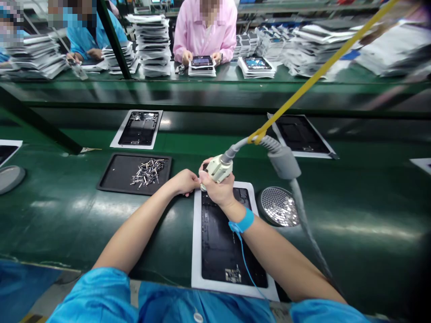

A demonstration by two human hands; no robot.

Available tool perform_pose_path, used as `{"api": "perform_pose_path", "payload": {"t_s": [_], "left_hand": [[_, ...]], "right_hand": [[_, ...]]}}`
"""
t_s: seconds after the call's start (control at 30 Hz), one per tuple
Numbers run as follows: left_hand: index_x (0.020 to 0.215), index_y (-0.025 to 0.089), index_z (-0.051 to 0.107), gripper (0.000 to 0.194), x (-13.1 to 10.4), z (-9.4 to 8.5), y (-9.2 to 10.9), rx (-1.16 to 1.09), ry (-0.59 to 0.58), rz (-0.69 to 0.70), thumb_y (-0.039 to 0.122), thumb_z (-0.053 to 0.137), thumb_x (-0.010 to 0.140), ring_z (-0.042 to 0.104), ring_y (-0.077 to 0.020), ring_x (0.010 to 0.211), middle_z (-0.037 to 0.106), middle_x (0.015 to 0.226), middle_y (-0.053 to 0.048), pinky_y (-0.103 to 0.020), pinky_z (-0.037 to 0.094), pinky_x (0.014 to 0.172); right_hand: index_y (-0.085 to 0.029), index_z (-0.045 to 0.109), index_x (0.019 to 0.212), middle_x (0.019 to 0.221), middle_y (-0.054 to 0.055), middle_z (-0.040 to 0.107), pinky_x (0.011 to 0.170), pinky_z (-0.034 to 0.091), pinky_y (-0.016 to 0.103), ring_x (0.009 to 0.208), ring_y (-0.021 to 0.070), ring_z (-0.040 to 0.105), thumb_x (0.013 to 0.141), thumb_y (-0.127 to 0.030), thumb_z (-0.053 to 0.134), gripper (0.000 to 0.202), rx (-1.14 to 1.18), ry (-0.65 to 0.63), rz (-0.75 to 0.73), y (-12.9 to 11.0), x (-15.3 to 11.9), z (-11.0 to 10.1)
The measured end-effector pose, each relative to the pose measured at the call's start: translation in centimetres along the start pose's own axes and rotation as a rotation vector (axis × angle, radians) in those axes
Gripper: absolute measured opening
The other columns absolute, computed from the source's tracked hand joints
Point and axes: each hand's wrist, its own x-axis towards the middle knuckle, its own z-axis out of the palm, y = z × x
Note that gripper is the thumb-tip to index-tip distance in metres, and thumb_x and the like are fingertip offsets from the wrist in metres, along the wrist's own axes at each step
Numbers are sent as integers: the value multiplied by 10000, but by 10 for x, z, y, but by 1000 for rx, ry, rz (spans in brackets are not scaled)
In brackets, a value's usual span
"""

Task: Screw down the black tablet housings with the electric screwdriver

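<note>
bench work, seen by an onlooker beside the worker. the right hand (220,192) is wrapped around a cream tool (220,168), from which a grey cable (305,220) loops over to the right; a yellow strap (323,67) tied to the cable slants away overhead. the left hand (185,181) has its fingers bent and drawn together close to the tool's lower end, at the far left corner of a black panel (222,242); i cannot tell whether they hold anything. the panel lies flat on the green bench (77,224), directly before the worker, with a white sheet (197,251) showing around it. a blue wristband (247,220) with a thin blue cord (245,260) circles the right wrist. left of the panel, near the left hand: a black tray (117,172) bearing a loose heap of small metal pieces (148,172). right of the panel: a round dish (279,206), shiny inside. farther back, a person in pink (205,29) sits with both hands at a tablet-like panel (202,61).
</note>
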Motion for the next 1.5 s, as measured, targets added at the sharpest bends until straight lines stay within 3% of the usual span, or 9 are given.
{"api": "perform_pose_path", "payload": {"t_s": [0.13,0.4,0.53,0.6,0.7,0.83,0.97,1.23,1.5], "left_hand": [[593,181,540,294,0,-1,0,-6,20,-28,306,668,826,428,-86,334,442,416,60,-198,270,359],[669,186,563,295,-7,0,-2,74,82,-32,389,631,872,477,-106,364,478,467,59,-216,297,410],[767,182,656,275,-4,5,-3,309,334,118,396,577,922,606,-165,599,610,624,-3,-256,430,598],[865,179,696,224,3,12,3,440,443,255,368,589,924,647,-208,827,684,836,-55,-290,477,769],[1064,174,709,270,15,27,19,608,405,398,382,656,899,603,-269,1064,680,1085,-106,-358,461,963],[1033,168,727,268,27,40,38,750,191,396,396,634,928,599,-299,1031,691,1027,-118,-390,458,939],[918,187,738,231,39,36,46,717,52,440,333,565,965,625,-255,944,696,935,-90,-347,468,887],[949,199,749,232,82,20,60,761,315,458,313,550,984,628,-256,997,693,978,-83,-354,484,892],[937,210,748,253,91,21,49,744,368,497,337,538,999,609,-248,961,699,950,-72,-359,475,876]], "right_hand": [[-235,603,1012,847,-7,693,505,552,262,519,112,617,835,-340,714,233,63,96,-3,-23,8,-27],[-221,671,899,777,14,692,439,489,311,457,154,597,774,-294,760,170,-120,443,-110,-50,-9,-142],[-236,668,905,790,5,699,438,504,326,463,162,599,769,-280,751,166,-144,495,-113,-45,-22,-172],[-223,666,920,798,-1,699,435,507,313,463,148,598,774,-256,733,165,-128,480,-104,-43,-25,-176],[-210,658,929,796,-11,697,453,514,286,482,133,613,768,-216,708,169,-151,455,-102,-39,-26,-175],[-200,650,923,766,-15,697,491,540,283,488,128,623,763,-209,696,167,-216,433,-90,-37,-28,-169],[-196,660,935,750,-18,693,502,549,279,487,127,631,793,-215,695,147,-234,422,-103,-32,-28,-169],[-211,650,938,785,-23,700,473,543,255,482,112,624,790,-185,708,161,-197,441,-136,-30,-22,-172],[-209,643,949,816,-21,695,465,535,243,483,101,625,792,-192,707,171,-183,428,-131,-32,-21,-171]]}}
